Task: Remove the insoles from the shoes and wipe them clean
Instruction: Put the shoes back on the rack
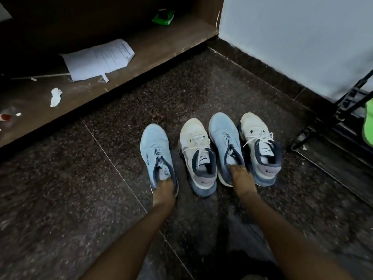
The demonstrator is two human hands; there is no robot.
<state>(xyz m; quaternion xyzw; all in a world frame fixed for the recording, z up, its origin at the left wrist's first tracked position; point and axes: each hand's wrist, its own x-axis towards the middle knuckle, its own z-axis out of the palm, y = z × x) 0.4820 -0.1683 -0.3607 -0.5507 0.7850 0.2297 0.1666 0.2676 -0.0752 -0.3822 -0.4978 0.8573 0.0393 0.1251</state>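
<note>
**Two bare forearms stretched in from six o'clock, each hand on a blue shoe's heel.**

The left hand (163, 191) gripped the left blue shoe (155, 146) at its collar, fingers hooked inside. The right hand (242, 181) held the right blue shoe (224, 132) the same way. The middle white shoe (194, 136) stood between them and the outer white shoe (255, 126) just beside at three o'clock, all on the dark floor (80, 199). The insoles stayed hidden inside the shoes. To my eye none was out yet. Better to take one shoe at a time: pin the heel down, work fingers under the insole's back edge and peel slowly toward six o'clock, loosening the laces if it caught. A crumpled tissue (55, 97) lay at ten o'clock and a green packet (163, 17) at twelve, perhaps handy for wiping.
</note>
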